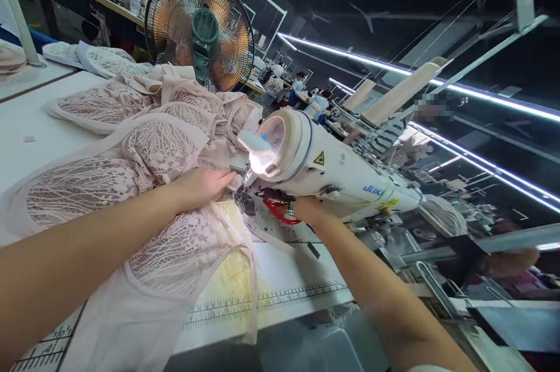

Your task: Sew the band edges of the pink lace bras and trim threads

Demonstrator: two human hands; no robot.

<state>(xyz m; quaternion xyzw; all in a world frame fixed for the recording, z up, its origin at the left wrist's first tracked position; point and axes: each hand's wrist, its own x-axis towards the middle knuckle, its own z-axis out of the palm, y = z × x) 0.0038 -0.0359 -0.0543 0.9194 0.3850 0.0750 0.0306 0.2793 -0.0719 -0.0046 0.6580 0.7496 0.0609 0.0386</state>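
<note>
My left hand [205, 186] lies beside the needle area of a white sewing machine [345, 168], fingers pressed together on the edge of a pale pink lace bra [175, 244]; the thumb is hidden. One cup and a wide band of this bra hang toward the table's front edge. Behind the machine head, my right hand [305, 207] reaches in under the arm, and its fingers are hidden. Close to it shows a red curved part [280, 211]. A narrow pale strap [271, 238] trails out from below the needle area.
More lace bras [188, 98] are heaped behind my left hand. A large fan [199, 28] stands beyond them. Along the front edge of the table runs a printed ruler [266, 301]. A small dark piece [313, 251] lies by my right forearm. Other people sit farther back.
</note>
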